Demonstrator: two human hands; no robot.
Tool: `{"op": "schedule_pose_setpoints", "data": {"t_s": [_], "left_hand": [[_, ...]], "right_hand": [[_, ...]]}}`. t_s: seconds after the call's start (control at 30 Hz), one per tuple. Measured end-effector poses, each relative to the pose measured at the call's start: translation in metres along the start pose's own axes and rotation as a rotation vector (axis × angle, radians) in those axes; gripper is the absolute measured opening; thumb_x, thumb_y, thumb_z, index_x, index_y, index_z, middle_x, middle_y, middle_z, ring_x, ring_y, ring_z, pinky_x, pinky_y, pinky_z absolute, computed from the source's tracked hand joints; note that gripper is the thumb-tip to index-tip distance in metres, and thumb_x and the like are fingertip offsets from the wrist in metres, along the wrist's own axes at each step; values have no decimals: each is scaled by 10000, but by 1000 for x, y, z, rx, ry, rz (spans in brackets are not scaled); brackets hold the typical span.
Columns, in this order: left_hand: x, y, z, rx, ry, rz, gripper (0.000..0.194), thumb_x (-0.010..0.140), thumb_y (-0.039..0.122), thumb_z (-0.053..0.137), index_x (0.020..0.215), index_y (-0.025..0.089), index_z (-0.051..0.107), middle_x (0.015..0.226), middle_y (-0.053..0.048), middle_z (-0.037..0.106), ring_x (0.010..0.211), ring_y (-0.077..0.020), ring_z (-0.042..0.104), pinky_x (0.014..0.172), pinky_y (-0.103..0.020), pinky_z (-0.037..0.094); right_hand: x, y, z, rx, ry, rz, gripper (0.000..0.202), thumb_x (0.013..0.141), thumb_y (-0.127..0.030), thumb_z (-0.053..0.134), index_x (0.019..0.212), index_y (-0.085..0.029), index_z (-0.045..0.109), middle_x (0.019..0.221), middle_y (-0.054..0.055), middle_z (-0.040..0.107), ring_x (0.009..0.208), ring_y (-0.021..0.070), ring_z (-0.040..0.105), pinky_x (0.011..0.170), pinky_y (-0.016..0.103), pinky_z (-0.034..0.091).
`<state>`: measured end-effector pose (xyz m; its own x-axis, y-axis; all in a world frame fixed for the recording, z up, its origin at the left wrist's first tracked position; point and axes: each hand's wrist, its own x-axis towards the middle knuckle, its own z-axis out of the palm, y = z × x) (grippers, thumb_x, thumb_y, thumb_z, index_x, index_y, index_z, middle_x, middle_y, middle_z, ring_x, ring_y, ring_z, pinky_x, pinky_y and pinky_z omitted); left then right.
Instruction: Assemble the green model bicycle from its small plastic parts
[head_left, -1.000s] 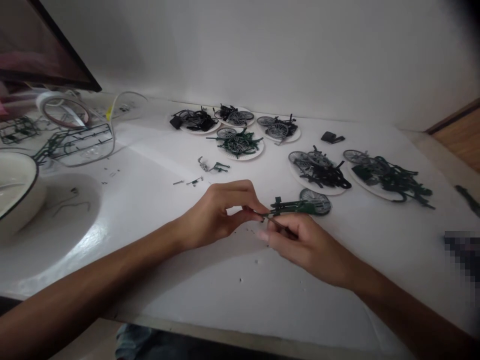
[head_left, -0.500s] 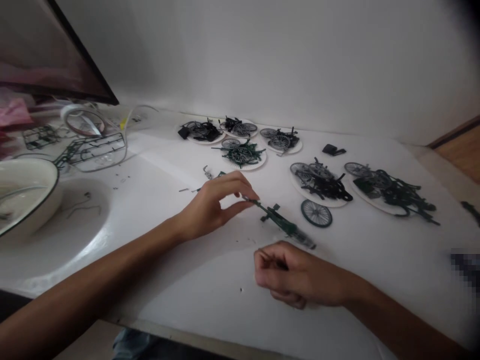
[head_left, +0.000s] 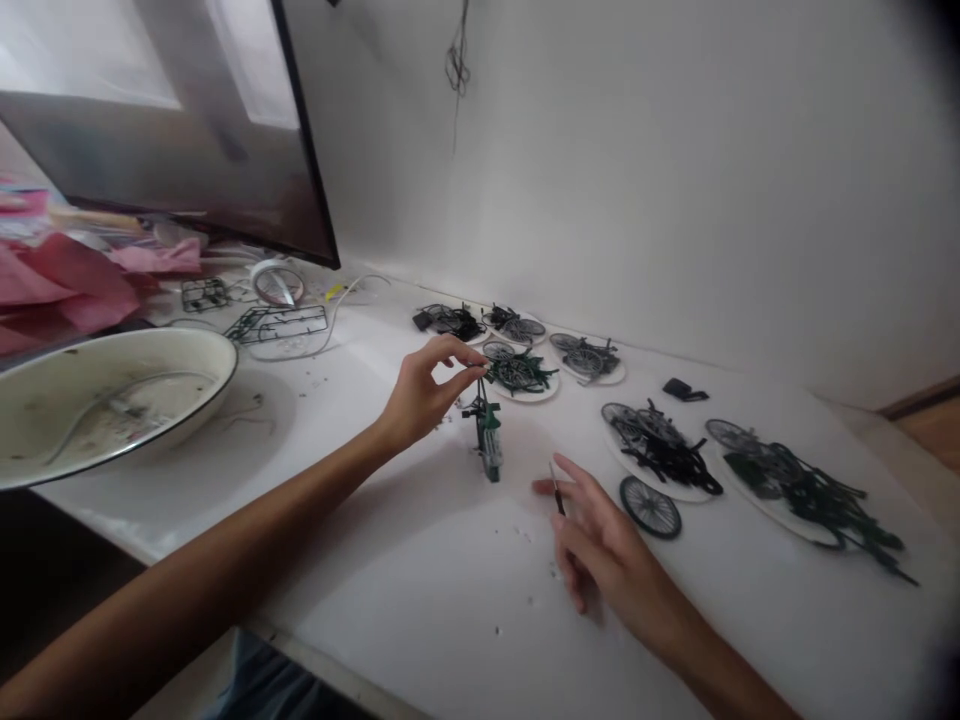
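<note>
A dark green model bicycle frame hangs from my left hand, pinched at its top end between thumb and fingertips. The frame points down toward the table, with a clear or grey piece at its lower end. To its right, my right hand has a thin rod, dark at the lower end and lighter at the tip, between thumb and fingers. The other fingers of this hand are loosely spread, and its palm is turned toward the frame. A loose spoked wheel lies beyond my right hand.
Paper plates with bicycle parts stand along the back and right. At the left are an enamel basin, plastic sprue frames, a tape roll, pink cloth and a screen. Tiny bits lie near the front.
The view has swung left and up. The green frame has turned from slanting rightward to hanging nearly straight down. My right hand has loosened from a closed fist, showing the thin rod.
</note>
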<state>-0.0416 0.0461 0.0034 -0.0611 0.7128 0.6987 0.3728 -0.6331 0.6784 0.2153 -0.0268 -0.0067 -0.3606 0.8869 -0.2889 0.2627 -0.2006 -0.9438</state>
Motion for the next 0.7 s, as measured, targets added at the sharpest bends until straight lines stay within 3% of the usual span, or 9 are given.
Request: {"op": "schedule_pose_setpoints", "data": {"t_s": [0.13, 0.2, 0.27, 0.33, 0.4, 0.53, 0.7], "left_hand": [[0, -1, -4, 66, -27, 42, 45, 889, 178, 659, 930, 185, 676, 940, -47, 698, 893, -163, 599, 753, -298, 450], [1, 1, -6, 141, -67, 98, 42, 895, 184, 661, 935, 187, 674, 946, -40, 699, 896, -165, 588, 790, -311, 452], [2, 3, -9, 260, -114, 172, 49, 908, 201, 651, 948, 188, 676, 946, -39, 692, 916, -175, 573, 841, -336, 446], [3, 6, -11, 360, -147, 231, 74, 931, 221, 621, 964, 181, 675, 951, -49, 678, 932, -184, 566, 854, -347, 447], [2, 10, -10, 371, -194, 235, 118, 961, 226, 572, 1001, 168, 667, 982, -67, 659, 938, -179, 575, 829, -330, 466], [-7, 19, -1, 190, -286, 83, 133, 971, 227, 548, 1015, 170, 660, 1008, -65, 644, 909, -152, 605, 774, -283, 493], [-23, 24, 22, -100, -318, -297, 184, 945, 332, 590, 967, 164, 662, 894, -43, 663, 785, -129, 613, 671, -241, 505]], "right_hand": [[0, 2, 5, -173, 24, -51, 648, 956, -475, 489, 1516, -281, 226, 733, -9, 606, 484, 135, 527, 457, 276, 458], [0, -2, -1, -342, 66, -121, 576, 971, -457, 456, 1486, -249, 304, 658, -17, 582, 499, 151, 531, 488, 289, 470], [-1, -7, -15, -648, 124, -272, 462, 973, -419, 446, 1392, -225, 447, 773, 43, 648, 624, 188, 609, 585, 333, 520], [-3, -7, -37, -1029, 145, -397, 343, 972, -371, 437, 1252, -231, 579, 1071, 113, 687, 896, 254, 673, 791, 420, 541], [-6, -4, -61, -1259, 232, -448, 354, 958, -371, 434, 1210, -181, 596, 1233, 165, 645, 1087, 330, 639, 870, 478, 528], [-9, 7, -91, -1517, 234, -384, 291, 913, -248, 422, 1084, -143, 633, 1131, 190, 657, 985, 336, 664, 694, 429, 566], [-10, 5, -81, -1613, 185, -336, 336, 795, -66, 417, 1029, -167, 636, 969, 123, 656, 873, 275, 674, 609, 360, 538]]}}
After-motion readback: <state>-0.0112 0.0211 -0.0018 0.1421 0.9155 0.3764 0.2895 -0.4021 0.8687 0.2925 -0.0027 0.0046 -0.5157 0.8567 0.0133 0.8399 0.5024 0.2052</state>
